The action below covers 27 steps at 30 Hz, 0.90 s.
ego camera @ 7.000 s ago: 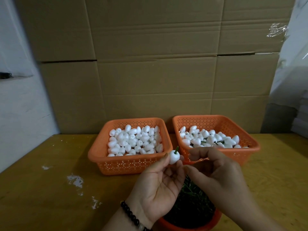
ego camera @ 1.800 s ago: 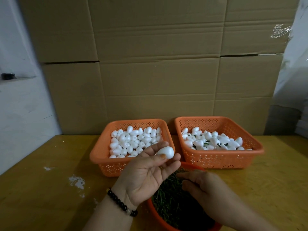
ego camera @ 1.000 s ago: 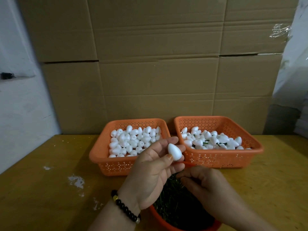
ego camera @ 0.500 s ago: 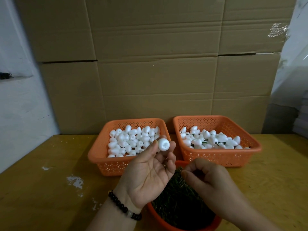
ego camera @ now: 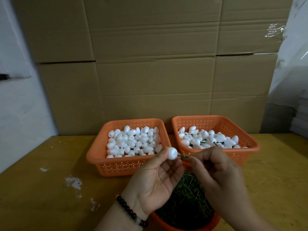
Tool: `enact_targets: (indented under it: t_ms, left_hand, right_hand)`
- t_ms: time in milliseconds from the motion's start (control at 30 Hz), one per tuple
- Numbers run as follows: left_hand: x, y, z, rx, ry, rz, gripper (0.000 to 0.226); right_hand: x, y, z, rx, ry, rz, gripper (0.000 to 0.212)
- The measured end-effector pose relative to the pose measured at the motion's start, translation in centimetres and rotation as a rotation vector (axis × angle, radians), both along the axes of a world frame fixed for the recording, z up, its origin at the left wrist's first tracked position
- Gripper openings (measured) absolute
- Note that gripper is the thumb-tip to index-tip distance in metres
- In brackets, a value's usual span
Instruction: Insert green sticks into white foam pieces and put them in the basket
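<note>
Large brown cardboard boxes (ego camera: pixel 156 64) are filling most of the upper frame, stacked in rows with dark seams running across them. A white wall (ego camera: pixel 18 90) is showing along the left edge, shaded grey, with a small dark object (ego camera: pixel 4 77) sticking out at mid-left; what it is cannot be told. Clear plastic sheeting (ego camera: pixel 293 52) is hanging at the upper right, catching a little light, and a pale stack (ego camera: pixel 301 117) is sitting below it at the right edge. A yellow-brown wooden table (ego camera: pixel 43 194) is spanning the lower frame, with white patches (ego camera: pixel 74 181) marking its lower left. The light is looking dim and even.
</note>
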State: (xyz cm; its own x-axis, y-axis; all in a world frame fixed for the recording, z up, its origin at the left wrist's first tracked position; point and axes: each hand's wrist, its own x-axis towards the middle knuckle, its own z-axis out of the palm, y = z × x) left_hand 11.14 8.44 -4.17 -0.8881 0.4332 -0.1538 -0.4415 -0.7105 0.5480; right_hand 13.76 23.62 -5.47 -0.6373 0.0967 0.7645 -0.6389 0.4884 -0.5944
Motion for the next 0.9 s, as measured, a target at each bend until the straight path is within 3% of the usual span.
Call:
enact_targets:
  t_ms: [900]
  left_hand:
    - [0.66,1.07,-0.57,-0.095,0.082,0.053,0.01]
  right_hand:
    - [-0.47,0.28,-0.38,0.093,0.078,-0.045,0.011]
